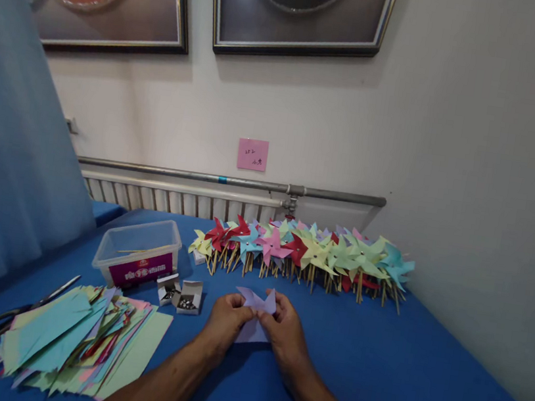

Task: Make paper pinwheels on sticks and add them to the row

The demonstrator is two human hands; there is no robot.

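Your left hand (225, 319) and right hand (287, 331) close together, both pinching a partly folded lilac paper sheet (251, 335), over a flat blue-covered table (354, 365), a long row of multicoloured paper pinwheels (317, 254) beyond.

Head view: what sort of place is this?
Probably an indoor craft workspace: pastel and red paper pinwheels on wooden sticks, a pile of multicoloured paper sheets and black-handled metal scissors.

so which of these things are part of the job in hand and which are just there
Seem part of the job:
purple paper, held in left hand and right hand
paper pile
scissors
pinwheels
white boxes with metal bits
plastic tub with thin stick

Seem just there:
framed pictures
curtain
pink note
radiator
pipe
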